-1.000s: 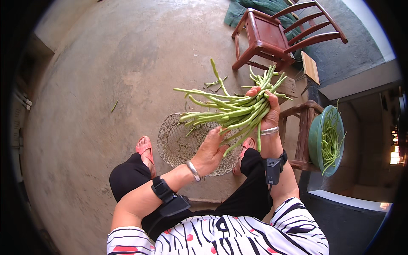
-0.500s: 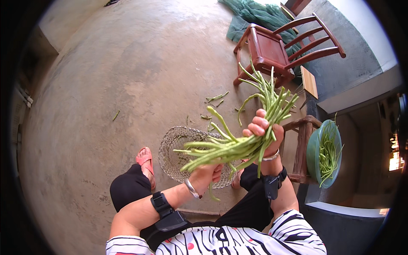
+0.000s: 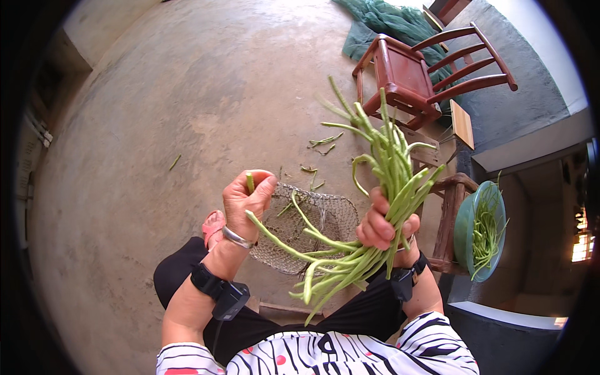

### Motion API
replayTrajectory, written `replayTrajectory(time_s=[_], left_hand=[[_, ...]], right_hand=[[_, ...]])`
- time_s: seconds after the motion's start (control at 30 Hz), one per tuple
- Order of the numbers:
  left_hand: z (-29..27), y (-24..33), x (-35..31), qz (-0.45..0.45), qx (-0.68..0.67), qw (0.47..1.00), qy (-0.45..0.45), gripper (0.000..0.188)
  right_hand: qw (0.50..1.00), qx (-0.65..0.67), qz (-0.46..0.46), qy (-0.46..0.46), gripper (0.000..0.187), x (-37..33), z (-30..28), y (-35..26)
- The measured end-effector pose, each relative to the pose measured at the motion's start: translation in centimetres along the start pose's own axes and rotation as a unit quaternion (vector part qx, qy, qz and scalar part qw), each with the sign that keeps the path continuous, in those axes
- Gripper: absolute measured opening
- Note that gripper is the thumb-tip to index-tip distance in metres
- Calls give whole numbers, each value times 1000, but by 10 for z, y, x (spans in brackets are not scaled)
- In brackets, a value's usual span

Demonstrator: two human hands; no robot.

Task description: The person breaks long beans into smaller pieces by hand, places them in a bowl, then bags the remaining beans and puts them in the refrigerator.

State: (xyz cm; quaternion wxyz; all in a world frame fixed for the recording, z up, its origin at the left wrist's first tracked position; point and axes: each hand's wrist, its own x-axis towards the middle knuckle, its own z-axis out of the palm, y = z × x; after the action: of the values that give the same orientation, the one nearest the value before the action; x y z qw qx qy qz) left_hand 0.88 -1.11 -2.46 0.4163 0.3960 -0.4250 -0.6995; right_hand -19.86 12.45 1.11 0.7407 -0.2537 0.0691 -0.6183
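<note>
Now, down between the knees sits a wire mesh basket on the concrete floor, and it looks bare of beans apart from the stems hanging over it. Off to the right, a green bowl rests on a wooden stool, with a small heap of trimmed green beans lying inside. The right hand is wrapped tight around a thick bundle of long beans, gripping it about midway; the bundle's long axis runs on a slant, tips fanning up and away toward the red wooden chair, cut ends trailing down and left toward the lap. The left hand is closed, fingers pinching a single bean whose short end pokes up above the fingers while the rest slopes down and right to join the bundle. A few bean scraps lie scattered on the floor beyond the basket, and a green net sits bunched behind the chair.
</note>
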Motion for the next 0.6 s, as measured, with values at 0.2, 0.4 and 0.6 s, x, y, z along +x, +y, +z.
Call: replayTrajectory(time_s=[0.2,0.4,0.6], left_hand=[[26,19,-13,141,144,953,-227,22],[26,7,-16,247,284,881,-287,19],[23,-6,-38,195,269,919,-211,12]], right_hand=[[992,45,111,32,47,-10,-7,30],[987,-14,144,69,55,-9,-7,29],[971,-87,192,111,39,1,6,30]])
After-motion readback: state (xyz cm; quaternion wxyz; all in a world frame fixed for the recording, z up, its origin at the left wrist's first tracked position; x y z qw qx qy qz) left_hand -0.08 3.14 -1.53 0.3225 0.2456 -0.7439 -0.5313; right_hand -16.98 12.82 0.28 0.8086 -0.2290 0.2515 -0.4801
